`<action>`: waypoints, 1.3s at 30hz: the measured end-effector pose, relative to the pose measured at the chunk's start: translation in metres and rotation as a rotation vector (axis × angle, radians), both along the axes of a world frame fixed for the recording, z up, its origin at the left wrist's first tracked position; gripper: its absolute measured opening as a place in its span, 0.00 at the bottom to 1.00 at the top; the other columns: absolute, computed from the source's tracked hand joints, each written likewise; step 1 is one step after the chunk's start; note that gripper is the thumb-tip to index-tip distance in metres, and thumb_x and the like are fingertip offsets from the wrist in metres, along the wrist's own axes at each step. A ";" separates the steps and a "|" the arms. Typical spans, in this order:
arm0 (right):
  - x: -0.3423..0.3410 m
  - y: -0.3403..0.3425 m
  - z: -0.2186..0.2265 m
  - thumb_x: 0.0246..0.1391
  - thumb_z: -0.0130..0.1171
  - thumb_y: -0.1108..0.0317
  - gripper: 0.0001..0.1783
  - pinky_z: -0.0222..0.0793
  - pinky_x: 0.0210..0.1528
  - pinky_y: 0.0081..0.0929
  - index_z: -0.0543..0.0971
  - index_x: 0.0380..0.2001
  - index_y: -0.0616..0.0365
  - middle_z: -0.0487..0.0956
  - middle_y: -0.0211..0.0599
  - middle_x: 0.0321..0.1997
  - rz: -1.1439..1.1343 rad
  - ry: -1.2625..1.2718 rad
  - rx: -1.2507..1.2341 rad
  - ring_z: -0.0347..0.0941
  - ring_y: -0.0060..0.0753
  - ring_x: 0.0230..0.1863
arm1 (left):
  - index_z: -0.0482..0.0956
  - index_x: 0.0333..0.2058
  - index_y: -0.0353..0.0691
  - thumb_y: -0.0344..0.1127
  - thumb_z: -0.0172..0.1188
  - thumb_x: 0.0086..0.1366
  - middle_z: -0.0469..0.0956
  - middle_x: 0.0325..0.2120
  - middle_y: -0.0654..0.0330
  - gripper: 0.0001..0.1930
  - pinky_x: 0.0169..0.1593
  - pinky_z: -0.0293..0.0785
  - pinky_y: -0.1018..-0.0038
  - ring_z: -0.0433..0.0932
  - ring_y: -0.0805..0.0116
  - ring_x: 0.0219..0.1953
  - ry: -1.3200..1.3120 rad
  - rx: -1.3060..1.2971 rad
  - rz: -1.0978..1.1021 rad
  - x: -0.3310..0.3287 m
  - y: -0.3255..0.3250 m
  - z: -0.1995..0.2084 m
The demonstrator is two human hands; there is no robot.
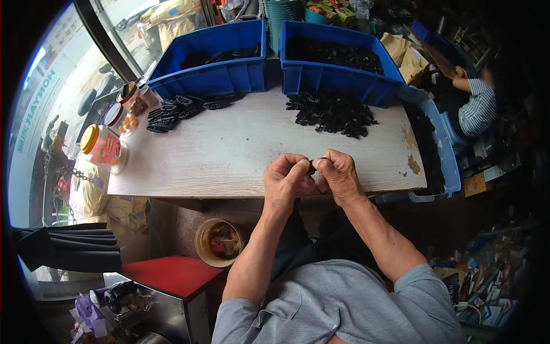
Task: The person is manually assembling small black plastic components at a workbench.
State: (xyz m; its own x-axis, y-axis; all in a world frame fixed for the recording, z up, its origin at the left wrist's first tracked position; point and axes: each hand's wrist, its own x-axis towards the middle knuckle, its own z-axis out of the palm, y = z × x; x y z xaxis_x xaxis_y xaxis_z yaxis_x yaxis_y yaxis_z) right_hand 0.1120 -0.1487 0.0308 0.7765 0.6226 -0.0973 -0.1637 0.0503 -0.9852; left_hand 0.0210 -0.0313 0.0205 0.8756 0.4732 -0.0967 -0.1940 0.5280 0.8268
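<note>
Close together over the table's front edge, my left hand (287,176) and my right hand (339,176) both pinch a small black part (312,167). Most of that part is hidden behind my thumbs and fingers, so its exact shape does not show. Beyond my hands, a loose pile of small black parts (335,113) lies on the pale wood-grain table (229,155). Farther left rests a second pile of longer, flat black pieces (170,112), a few of them trailing to the right.
Two blue bins (215,80) (338,86) holding black parts stand at the table's back. Lidded jars (106,147) line the left edge. A light-blue crate (448,152) adjoins the right side. Below are a bucket (200,243) and a red-topped cabinet (172,275). Another person (478,106) sits at far right.
</note>
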 end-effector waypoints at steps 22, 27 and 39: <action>0.127 -0.090 0.028 0.52 0.66 0.60 0.13 0.79 0.22 0.35 0.77 0.30 0.57 0.62 0.26 0.10 -0.568 0.072 -0.261 0.63 0.23 0.11 | 0.78 0.38 0.32 0.31 0.57 0.69 0.80 0.30 0.59 0.07 0.37 0.77 0.78 0.78 0.74 0.29 -0.124 0.253 0.059 0.006 -0.010 -0.022; 0.114 -0.065 0.020 0.49 0.69 0.63 0.13 0.74 0.16 0.28 0.80 0.33 0.60 0.71 0.30 0.17 -0.329 0.012 -0.477 0.64 0.22 0.09 | 0.78 0.38 0.32 0.30 0.57 0.69 0.80 0.31 0.59 0.06 0.38 0.77 0.78 0.78 0.75 0.29 -0.113 0.288 0.065 0.004 -0.012 -0.021; 0.107 -0.039 0.017 0.48 0.66 0.65 0.06 0.64 0.11 0.24 0.82 0.28 0.54 0.73 0.28 0.24 -0.258 -0.369 -0.851 0.66 0.21 0.17 | 0.77 0.40 0.32 0.28 0.56 0.69 0.81 0.32 0.60 0.05 0.36 0.77 0.80 0.78 0.77 0.30 -0.053 0.419 0.087 0.002 -0.020 -0.021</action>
State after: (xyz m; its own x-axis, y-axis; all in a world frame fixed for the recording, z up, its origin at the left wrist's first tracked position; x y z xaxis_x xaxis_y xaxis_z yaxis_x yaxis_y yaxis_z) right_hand 0.2188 -0.1877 0.0480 0.9518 0.2620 -0.1597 0.0799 -0.7143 -0.6953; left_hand 0.0234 -0.0510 -0.0009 0.8292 0.5346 0.1631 -0.2706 0.1288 0.9540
